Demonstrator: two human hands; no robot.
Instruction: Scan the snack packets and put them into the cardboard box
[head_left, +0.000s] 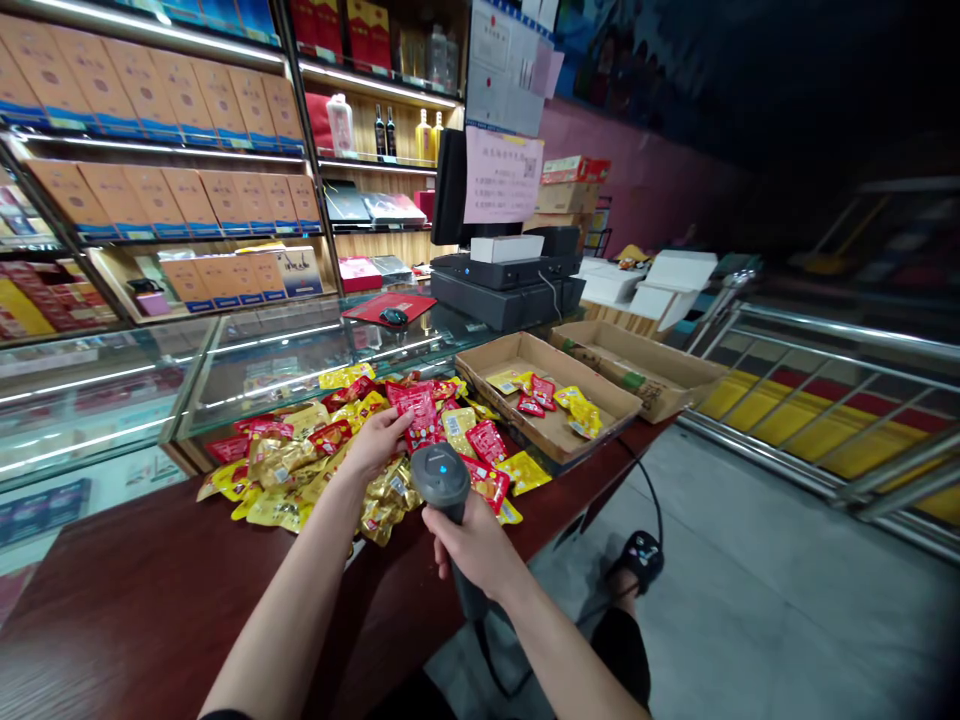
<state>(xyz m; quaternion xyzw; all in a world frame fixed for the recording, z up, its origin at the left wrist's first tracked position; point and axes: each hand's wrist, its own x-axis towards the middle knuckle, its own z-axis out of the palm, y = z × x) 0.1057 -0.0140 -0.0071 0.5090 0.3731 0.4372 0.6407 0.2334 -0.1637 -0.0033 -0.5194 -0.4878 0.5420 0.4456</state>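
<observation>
The left hand (377,442) has its fingers closed on a red snack packet (420,412), apparently pinching it, though the fingers partly hide the grip. The right hand (474,545) is wrapped around a dark handheld barcode scanner (442,482), whose head sits just beside that packet. Below both hands, a heap of red, yellow and gold packets (285,480) lies on the counter (127,600). Right of the heap sits a cardboard tray (487,375) holding a few more packets (544,395).

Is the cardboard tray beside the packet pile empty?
Not empty: red and yellow packets lie loose on the bottom of the cardboard tray.
</observation>
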